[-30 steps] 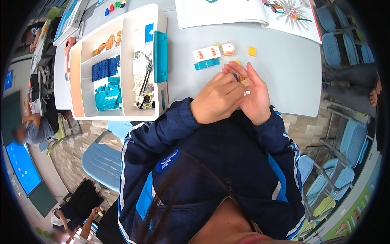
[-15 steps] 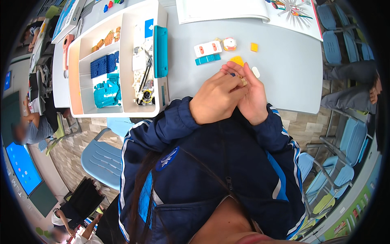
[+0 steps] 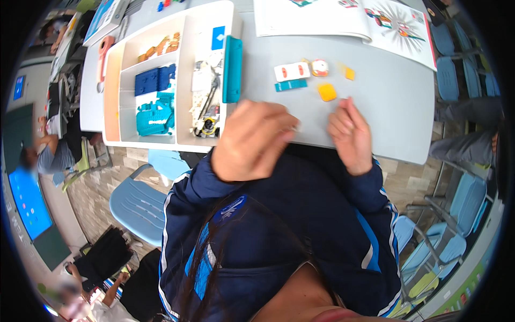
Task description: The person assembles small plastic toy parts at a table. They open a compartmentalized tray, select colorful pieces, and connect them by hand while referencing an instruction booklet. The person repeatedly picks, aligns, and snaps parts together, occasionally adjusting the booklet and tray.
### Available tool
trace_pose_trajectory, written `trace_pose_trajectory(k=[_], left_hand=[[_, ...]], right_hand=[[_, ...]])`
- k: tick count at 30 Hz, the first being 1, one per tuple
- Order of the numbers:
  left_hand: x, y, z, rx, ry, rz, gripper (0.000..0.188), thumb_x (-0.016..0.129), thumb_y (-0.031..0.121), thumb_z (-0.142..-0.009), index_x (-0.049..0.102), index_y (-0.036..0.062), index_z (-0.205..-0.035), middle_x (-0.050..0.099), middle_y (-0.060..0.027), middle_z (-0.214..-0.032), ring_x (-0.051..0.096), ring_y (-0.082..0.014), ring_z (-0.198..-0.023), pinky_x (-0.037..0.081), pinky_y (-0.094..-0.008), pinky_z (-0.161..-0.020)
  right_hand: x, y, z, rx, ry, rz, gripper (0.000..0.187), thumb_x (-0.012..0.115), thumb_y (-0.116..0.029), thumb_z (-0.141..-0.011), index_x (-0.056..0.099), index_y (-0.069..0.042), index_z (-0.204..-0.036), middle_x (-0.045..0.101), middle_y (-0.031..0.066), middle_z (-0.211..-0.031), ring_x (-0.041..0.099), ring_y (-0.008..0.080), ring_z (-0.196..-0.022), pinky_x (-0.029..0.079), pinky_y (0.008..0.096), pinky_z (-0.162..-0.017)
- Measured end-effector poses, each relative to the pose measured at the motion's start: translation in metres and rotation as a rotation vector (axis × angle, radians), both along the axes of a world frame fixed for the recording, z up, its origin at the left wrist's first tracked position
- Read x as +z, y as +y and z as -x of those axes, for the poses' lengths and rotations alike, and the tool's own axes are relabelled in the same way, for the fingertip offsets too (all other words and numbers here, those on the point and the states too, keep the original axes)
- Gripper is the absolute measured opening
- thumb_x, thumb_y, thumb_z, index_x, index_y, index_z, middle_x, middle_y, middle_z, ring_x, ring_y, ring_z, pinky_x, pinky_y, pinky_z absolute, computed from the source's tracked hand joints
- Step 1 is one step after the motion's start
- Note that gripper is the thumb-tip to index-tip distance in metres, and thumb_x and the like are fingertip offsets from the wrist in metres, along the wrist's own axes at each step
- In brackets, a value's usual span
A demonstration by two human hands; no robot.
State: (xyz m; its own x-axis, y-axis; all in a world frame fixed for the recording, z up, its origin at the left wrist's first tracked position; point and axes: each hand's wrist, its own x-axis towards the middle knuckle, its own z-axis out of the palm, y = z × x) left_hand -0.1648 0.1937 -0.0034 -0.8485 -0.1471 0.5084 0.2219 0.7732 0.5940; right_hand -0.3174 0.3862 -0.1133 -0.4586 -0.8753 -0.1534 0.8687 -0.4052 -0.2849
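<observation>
My left hand (image 3: 253,140), blurred by motion, hovers near the table's front edge just right of the sorting tray. Its fingertips pinch a small pale piece, too smeared to identify. My right hand (image 3: 351,137) is at the front edge further right, fingers curled in and pressed together; anything inside them is hidden. Just beyond it lies a yellow brick (image 3: 326,92), with a smaller yellow brick (image 3: 350,73) behind. To their left sit a white piece with red marks (image 3: 292,71), a teal brick (image 3: 291,85) and a small round white-and-red piece (image 3: 319,67).
A white sorting tray (image 3: 234,21) with a teal handle holds blue, teal, orange, white and black pieces in compartments. An open picture booklet (image 3: 316,24) lies at the back. Blue chairs (image 3: 137,206) stand around the table, and other people sit nearby.
My hands have come apart: the left moved left toward the tray, the right slightly right. The white oval piece beside the yellow brick no longer shows. The whole view has shifted slightly.
</observation>
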Motion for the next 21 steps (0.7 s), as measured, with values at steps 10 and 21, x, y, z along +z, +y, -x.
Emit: trace_pose_trajectory(k=[10, 21], left_hand=[[-0.015, -0.097, -0.051, 0.592, -0.17, 0.108, 0.01, 0.069, 0.003, -0.084, 0.069, 0.003, -0.094, 0.063, -0.0081, -0.085, 0.055, -0.0203, -0.066, 0.042, -0.032, -0.066], [-0.039, -0.116, -0.065, 0.409, -0.237, 0.116, 0.022, 0.071, -0.002, -0.077, 0.073, 0.0063, -0.098, 0.067, -0.0075, -0.093, 0.061, -0.0216, -0.074, 0.045, -0.0329, -0.073]], right_hand=[[0.021, 0.027, 0.032, -0.14, 1.569, -1.333, 0.029, 0.078, -0.017, -0.084, 0.067, -0.004, -0.107, 0.04, 0.0023, -0.052, 0.035, 0.01, -0.05, 0.031, 0.028, -0.048], [0.055, -0.008, 0.029, -0.076, 1.709, -1.178, 0.015, 0.076, -0.014, -0.085, 0.071, -0.003, -0.092, 0.038, 0.0044, -0.052, 0.034, 0.0101, -0.048, 0.03, 0.0294, -0.046]])
